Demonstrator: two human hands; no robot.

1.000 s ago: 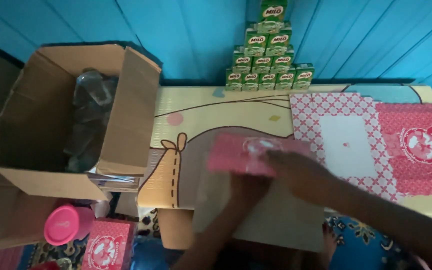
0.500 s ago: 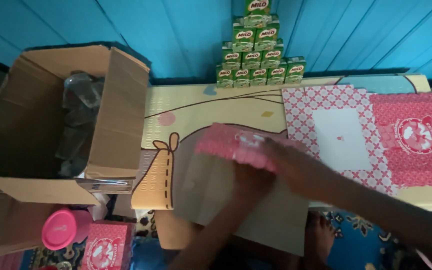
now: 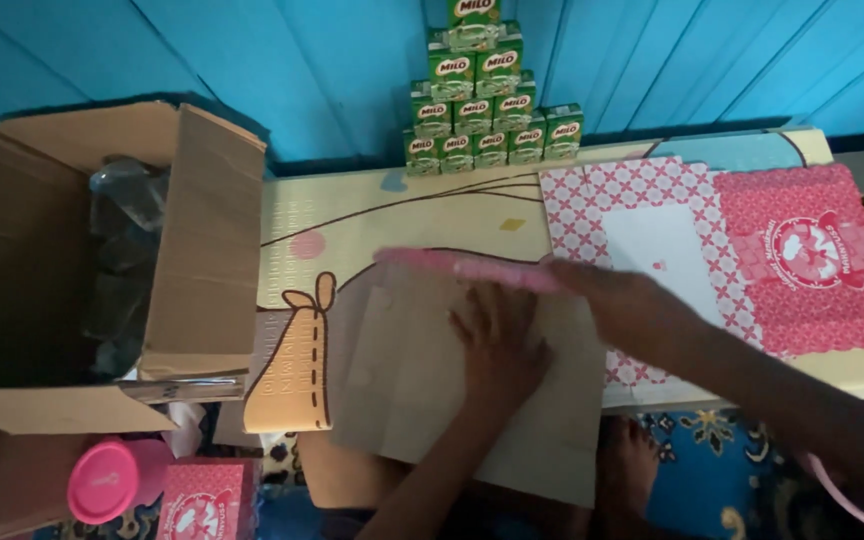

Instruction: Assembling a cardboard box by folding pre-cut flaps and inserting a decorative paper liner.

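Tipped up on edge now, flat pink patterned cardboard sheet (image 3: 467, 268) pinched in right hand (image 3: 617, 300) fingers, left hand (image 3: 500, 345) spread flat, fingers open, on brown cardboard panel (image 3: 422, 385) on counter (image 3: 432, 215).

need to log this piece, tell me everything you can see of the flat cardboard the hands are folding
The flat cardboard piece is a printed carton blank lying plain side up: dull grey-brown board with faint crease lines. Its far flap, pink with a pale pattern, is raised on edge. The piece lies on the low cartoon-printed table, its near edge overhanging toward the person. The left hand presses flat on its middle; the right hand holds the raised flap at its right end.
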